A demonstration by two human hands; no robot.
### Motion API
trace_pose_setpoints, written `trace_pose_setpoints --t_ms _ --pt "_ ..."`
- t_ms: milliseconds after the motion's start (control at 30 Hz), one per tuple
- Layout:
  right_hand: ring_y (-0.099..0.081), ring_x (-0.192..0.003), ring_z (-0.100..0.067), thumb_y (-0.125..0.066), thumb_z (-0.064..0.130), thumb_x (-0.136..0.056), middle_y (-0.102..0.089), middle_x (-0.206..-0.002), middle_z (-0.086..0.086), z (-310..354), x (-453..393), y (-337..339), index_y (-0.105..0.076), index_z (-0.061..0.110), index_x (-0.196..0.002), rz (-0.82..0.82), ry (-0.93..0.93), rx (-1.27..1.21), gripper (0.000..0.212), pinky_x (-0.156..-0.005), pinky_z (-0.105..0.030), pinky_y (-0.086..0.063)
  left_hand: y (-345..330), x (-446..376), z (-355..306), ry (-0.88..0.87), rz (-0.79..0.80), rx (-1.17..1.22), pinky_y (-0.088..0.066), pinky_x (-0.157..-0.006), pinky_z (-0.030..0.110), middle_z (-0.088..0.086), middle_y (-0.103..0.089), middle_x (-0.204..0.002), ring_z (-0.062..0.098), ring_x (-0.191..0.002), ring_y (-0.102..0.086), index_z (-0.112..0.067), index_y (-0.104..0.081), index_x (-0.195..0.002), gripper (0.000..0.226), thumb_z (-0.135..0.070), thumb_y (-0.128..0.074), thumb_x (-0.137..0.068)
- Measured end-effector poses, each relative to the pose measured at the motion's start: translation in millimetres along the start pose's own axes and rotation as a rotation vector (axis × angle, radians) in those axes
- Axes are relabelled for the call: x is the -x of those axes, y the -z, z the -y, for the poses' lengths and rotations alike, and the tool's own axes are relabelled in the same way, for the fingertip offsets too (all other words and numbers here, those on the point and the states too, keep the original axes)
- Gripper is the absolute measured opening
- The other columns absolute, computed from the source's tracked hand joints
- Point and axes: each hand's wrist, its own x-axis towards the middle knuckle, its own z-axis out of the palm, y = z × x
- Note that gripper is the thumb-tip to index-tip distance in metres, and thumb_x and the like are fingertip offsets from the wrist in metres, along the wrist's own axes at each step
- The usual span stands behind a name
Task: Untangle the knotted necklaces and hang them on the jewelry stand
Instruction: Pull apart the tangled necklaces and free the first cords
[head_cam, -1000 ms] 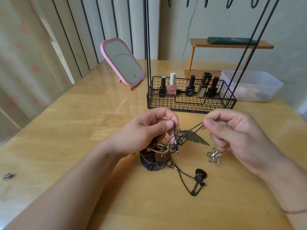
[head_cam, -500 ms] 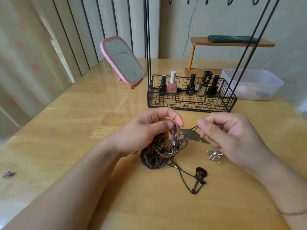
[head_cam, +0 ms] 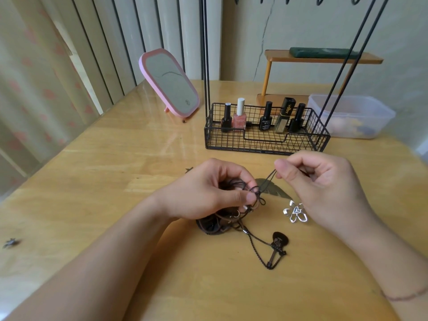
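Observation:
A knotted bundle of brown and black necklace cords (head_cam: pixel 213 224) lies on the wooden table (head_cam: pixel 115 163). My left hand (head_cam: pixel 208 191) pinches the knot of the cords just above the bundle. My right hand (head_cam: pixel 322 184) pinches a doubled black cord (head_cam: pixel 268 178) and holds it taut up and to the right of the knot. A guitar pendant (head_cam: pixel 279 245) on a black chain trails toward me. A silver flower pendant (head_cam: pixel 295 212) and a metal leaf pendant (head_cam: pixel 271 189) lie below my right hand. The black wire jewelry stand (head_cam: pixel 266 144) rises behind; its hooks show at the top edge.
The stand's basket holds several nail polish bottles (head_cam: pixel 239 117). A pink mirror (head_cam: pixel 169 83) leans at the back left. A clear plastic box (head_cam: pixel 352 115) and a small wooden shelf (head_cam: pixel 322 57) stand at the back right. A small charm (head_cam: pixel 10 242) lies near the left edge.
My left hand has dropped lower and closed in on the knot. My right hand has lifted slightly, pulling the black cord steeper. The pendants on the table have not moved.

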Motion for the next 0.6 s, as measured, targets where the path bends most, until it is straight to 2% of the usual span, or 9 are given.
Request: trace_pose_setpoints --t_ms 33,100,167,200,233,300,367,467,600 --pt "-0.045 -0.053 -0.019 -0.068 0.046 -0.09 -0.054 -0.06 -0.008 -4.7 0.2 0.0 -0.069 0.023 -0.077 0.004 -0.001 0.038 0.026 -0.051 -0.027 -0.039 0.5 0.0 -0.1 -0.002 0.003 0.038 -0.049 -0.065 0.017 0.001 -0.065 -0.072 0.008 -0.065 -0.06 -0.008 -0.066 -0.092 0.003 -0.008 -0.066 -0.089" --pt "-0.056 -0.07 -0.014 -0.064 0.054 -0.087 -0.059 -0.075 -0.005 -8.1 0.4 -0.8 -0.071 0.033 -0.096 0.016 0.005 0.125 0.024 -0.066 -0.029 -0.05 2.1 0.1 0.1 -0.014 0.004 0.124 -0.051 -0.067 0.019 0.001 -0.067 -0.074 0.008 -0.067 -0.063 -0.009 -0.064 -0.093 0.001 -0.008 -0.063 -0.092" --pt "-0.06 -0.1 -0.009 -0.06 0.05 -0.087 -0.062 -0.1 0.004 -8.8 -0.6 0.1 -0.067 0.028 -0.115 -0.005 0.081 0.227 0.037 -0.089 -0.022 -0.049 3.6 0.5 0.0 -0.033 -0.013 0.206 -0.053 -0.068 0.019 0.001 -0.067 -0.074 0.008 -0.067 -0.064 -0.011 -0.063 -0.092 0.006 -0.006 -0.06 -0.092" --pt "-0.058 -0.108 -0.009 -0.061 0.045 -0.088 -0.062 -0.106 0.005 -7.0 -1.3 1.1 -0.067 0.022 -0.113 -0.033 0.136 0.241 0.035 -0.095 -0.022 -0.046 4.2 0.8 -0.2 -0.04 -0.025 0.245 -0.053 -0.067 0.019 0.001 -0.067 -0.073 0.008 -0.067 -0.065 -0.011 -0.062 -0.092 0.008 -0.005 -0.058 -0.091" --pt "-0.059 -0.106 -0.011 -0.062 0.038 -0.089 -0.063 -0.103 0.004 -3.5 -1.1 1.2 -0.069 0.017 -0.104 -0.061 0.194 0.221 0.027 -0.094 -0.025 -0.045 4.7 0.8 -0.4 -0.046 -0.039 0.278 -0.053 -0.065 0.018 0.001 -0.067 -0.072 0.007 -0.066 -0.065 -0.011 -0.061 -0.092 0.007 -0.005 -0.057 -0.091" --pt "-0.06 -0.086 -0.017 -0.063 0.027 -0.086 -0.064 -0.082 0.003 0.0 2.1 0.7 -0.068 0.014 -0.079 -0.061 0.304 0.167 0.016 -0.081 -0.034 -0.047 5.4 1.0 -1.0 -0.06 -0.063 0.334 -0.052 -0.062 0.018 0.0 -0.067 -0.07 0.006 -0.063 -0.064 -0.009 -0.057 -0.093 0.005 -0.005 -0.055 -0.09" --pt "-0.057 -0.072 -0.019 -0.062 0.024 -0.085 -0.063 -0.066 0.004 -0.1 5.9 -2.2 -0.068 0.013 -0.066 0.002 0.339 0.137 0.023 -0.071 -0.038 -0.044 5.6 0.6 -0.8 -0.068 -0.072 0.373 -0.052 -0.059 0.018 0.001 -0.067 -0.07 0.007 -0.062 -0.065 -0.009 -0.055 -0.095 0.007 -0.005 -0.055 -0.09" --pt "-0.057 -0.069 -0.018 -0.063 0.031 -0.087 -0.065 -0.065 0.007 0.4 8.3 -8.8 -0.074 0.019 -0.072 0.059 0.229 0.055 0.022 -0.065 -0.037 -0.045 5.1 0.5 0.6 -0.074 -0.056 0.374 -0.053 -0.06 0.02 0.006 -0.067 -0.072 0.01 -0.063 -0.066 -0.015 -0.056 -0.096 0.012 -0.004 -0.056 -0.091" --pt "-0.061 -0.07 -0.019 -0.068 0.039 -0.084 -0.07 -0.073 0.006 2.7 8.2 -10.0 -0.076 0.025 -0.079 0.04 0.14 0.011 0.017 -0.06 -0.037 -0.047 3.3 -0.3 2.9 -0.085 -0.034 0.309 -0.051 -0.066 0.019 0.005 -0.064 -0.075 0.01 -0.069 -0.063 -0.015 -0.057 -0.094 0.012 -0.003 -0.056 -0.092"
